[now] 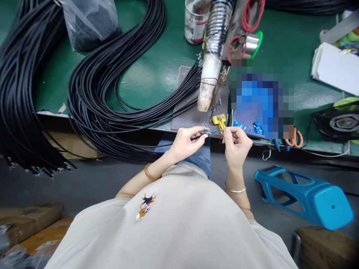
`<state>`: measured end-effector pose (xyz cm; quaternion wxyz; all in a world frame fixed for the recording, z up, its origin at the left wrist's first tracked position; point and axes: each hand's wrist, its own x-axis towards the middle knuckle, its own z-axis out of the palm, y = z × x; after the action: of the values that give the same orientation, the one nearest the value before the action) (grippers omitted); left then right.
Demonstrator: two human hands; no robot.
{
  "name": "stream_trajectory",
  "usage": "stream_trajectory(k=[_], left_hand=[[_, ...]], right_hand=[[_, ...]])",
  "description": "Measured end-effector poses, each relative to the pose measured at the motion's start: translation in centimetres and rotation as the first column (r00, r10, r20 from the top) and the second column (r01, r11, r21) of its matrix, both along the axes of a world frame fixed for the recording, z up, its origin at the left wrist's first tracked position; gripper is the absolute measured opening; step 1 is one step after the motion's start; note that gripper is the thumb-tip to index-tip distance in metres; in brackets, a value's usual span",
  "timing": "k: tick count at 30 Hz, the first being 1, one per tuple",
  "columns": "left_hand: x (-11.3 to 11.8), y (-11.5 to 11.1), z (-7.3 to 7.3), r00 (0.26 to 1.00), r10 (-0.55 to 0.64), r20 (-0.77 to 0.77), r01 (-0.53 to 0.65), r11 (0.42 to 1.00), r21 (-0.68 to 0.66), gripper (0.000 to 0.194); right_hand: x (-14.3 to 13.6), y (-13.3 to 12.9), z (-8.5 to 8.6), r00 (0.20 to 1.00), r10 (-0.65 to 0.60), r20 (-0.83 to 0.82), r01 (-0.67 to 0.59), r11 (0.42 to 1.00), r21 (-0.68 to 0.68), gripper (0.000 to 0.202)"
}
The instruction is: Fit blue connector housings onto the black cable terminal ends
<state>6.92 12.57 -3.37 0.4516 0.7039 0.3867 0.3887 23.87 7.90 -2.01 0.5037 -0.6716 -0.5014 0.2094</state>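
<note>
My left hand point(188, 142) is closed in a pinch on a black cable point(196, 138) near its stripped end. A blue inner wire point(213, 131) sticks out past the fingertips, pointing right. My right hand point(238, 145) is closed too, its thumb and fingertips at the narrow end of a small yellow wire stripper point(219, 120). The fingers partly hide that end. Both hands are at the table's front edge, with the wire tip close to the yellow tool. Small blue parts point(256, 129) lie in a tray just right of the right hand's fingertips.
A bundle of black cables point(112, 101) curves over the green table point(151, 74) onto a dark board point(185, 119). A flexible duct point(209, 71) hangs over the board. Orange-handled scissors point(295, 137), a solder spool point(252, 45) and a fan point(339, 121) are rightward. A blue stool point(305, 198) lies below.
</note>
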Motion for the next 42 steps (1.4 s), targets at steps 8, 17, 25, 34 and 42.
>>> stream_trajectory(k=[8,17,25,34,42], left_hand=[[-0.1,0.1,0.3,0.999,-0.05,0.002,0.05,0.998,-0.024,0.016],[-0.5,0.4,1.0,0.966,-0.189,0.177,0.229,0.942,-0.244,0.028],[-0.4,0.5,1.1,0.94,-0.145,0.308,0.261,0.887,-0.381,0.036],[-0.4,0.4,0.8,0.943,-0.141,0.3,0.254,0.888,-0.383,0.033],[-0.3,0.5,0.6,0.933,-0.135,0.334,0.268,0.88,-0.393,0.033]], right_hand=[[-1.0,-0.4,0.6,0.984,0.171,0.042,-0.166,0.981,-0.105,0.029],[-1.0,-0.5,-0.2,0.973,0.218,0.082,-0.216,0.976,-0.032,0.02],[-1.3,-0.5,-0.2,0.966,0.148,0.214,-0.172,0.98,0.098,0.007],[-1.9,-0.3,-0.1,0.969,0.129,0.21,-0.143,0.988,0.051,0.01],[-2.0,-0.2,-0.6,0.988,0.129,0.08,-0.132,0.991,0.024,0.012]])
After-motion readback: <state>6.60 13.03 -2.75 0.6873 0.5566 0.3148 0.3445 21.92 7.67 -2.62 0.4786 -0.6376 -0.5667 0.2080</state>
